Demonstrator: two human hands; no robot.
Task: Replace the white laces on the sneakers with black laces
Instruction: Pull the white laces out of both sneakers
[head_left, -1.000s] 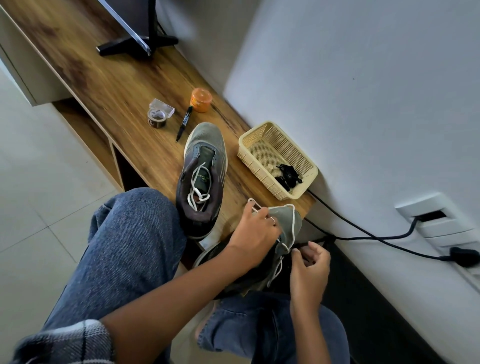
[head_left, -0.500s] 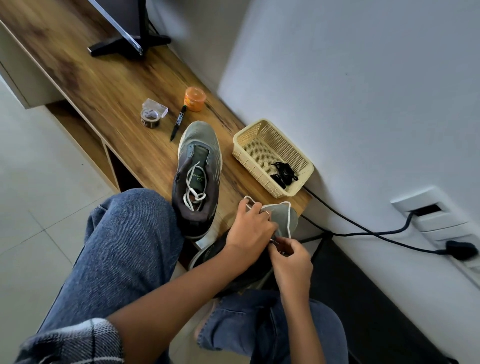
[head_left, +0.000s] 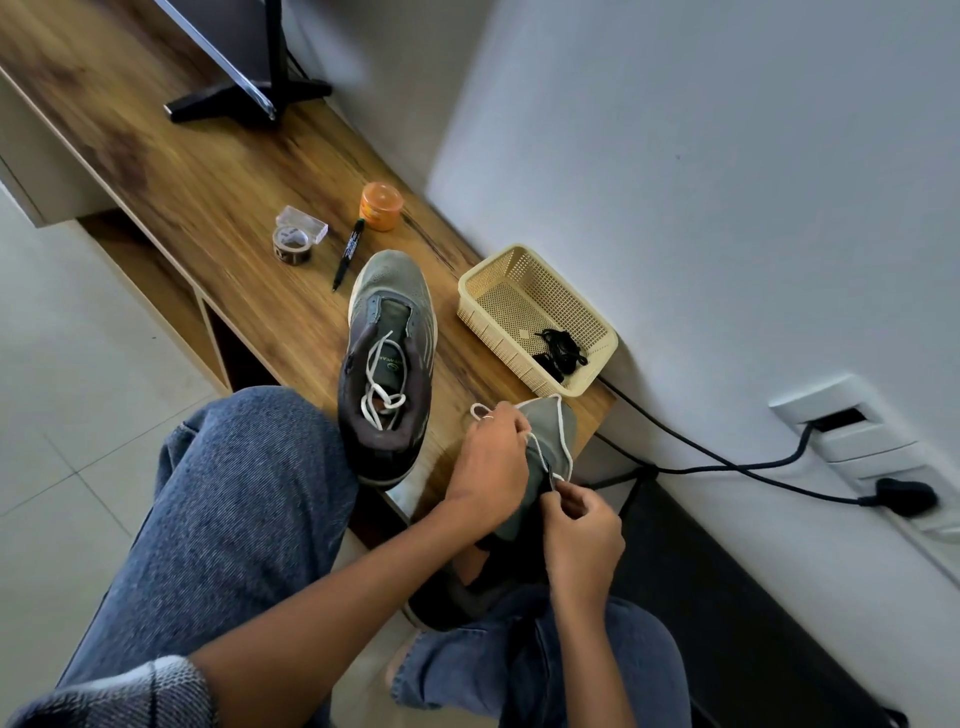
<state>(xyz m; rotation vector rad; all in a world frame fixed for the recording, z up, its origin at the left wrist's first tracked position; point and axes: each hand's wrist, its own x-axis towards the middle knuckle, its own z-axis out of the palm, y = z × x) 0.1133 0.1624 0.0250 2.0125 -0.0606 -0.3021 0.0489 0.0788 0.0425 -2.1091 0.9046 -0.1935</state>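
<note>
My left hand (head_left: 491, 462) grips the sneaker (head_left: 545, 457) at lower centre of the frame, while my right hand (head_left: 582, 525) just below it pinches the white lace (head_left: 563, 441) near an eyelet. I should draw the lace out one eyelet at a time, keeping the shoe braced so it doesn't twist. The black laces (head_left: 558, 348) wait in the basket (head_left: 483, 283) at centre right; the other sneaker (head_left: 387, 364) stays laced.

We see a long wood-grain bench (head_left: 218, 171) against a plain white wall (head_left: 701, 156), above a pale tiled floor (head_left: 67, 415).
</note>
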